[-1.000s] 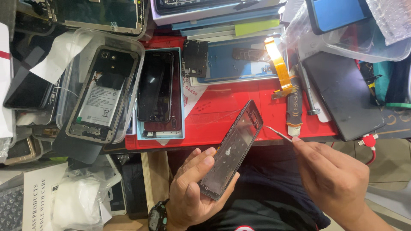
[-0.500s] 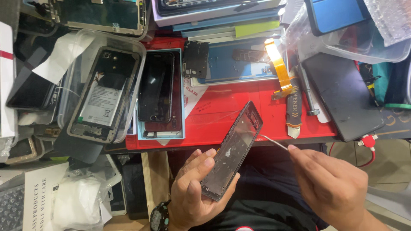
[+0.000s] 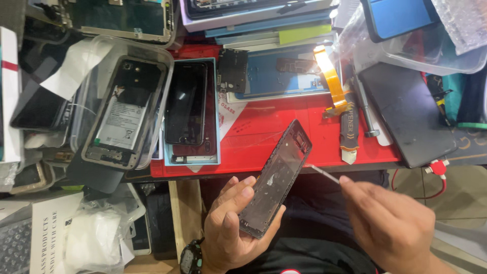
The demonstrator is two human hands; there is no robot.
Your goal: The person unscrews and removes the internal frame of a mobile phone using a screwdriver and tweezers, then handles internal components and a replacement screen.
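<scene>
Near the front edge of the desk (image 3: pixel 264 152), head view: your left hand (image 3: pixel 231 228) grips a bare phone frame (image 3: pixel 276 180), fingers curled along its left side, thumb side under the lower end. Frame is tilted, its top end over the desk's near edge, its lower end low over your lap. Your right hand (image 3: pixel 390 226) is closed in a pinch on a thin metal pick (image 3: pixel 324 174); the tip sits just beside the frame's right edge, upper half. Cannot tell if it touches.

Rest of the desk: red mat carries an opened phone in a clear tray (image 3: pixel 124 111) at far left, a dark screen panel (image 3: pixel 186 104) on a light-blue card right of it, a blue back cover (image 3: pixel 284 76) far centre with an orange flex cable (image 3: pixel 331 81) on its right end. A black opener tool (image 3: pixel 349 134) lies right of centre, and a dark flat slab (image 3: pixel 406 111) just right of that. Wristwatch (image 3: pixel 192 259) on your left wrist.

To work the pick well, by my read: keep the frame braced against your palm so it doesn't twist, hold the pick at a low angle along the edge, light pressure, short strokes. Keep your left fingertips off the right edge, clear of the tip. Frame is thin, likely flexes, so don't lever hard.
</scene>
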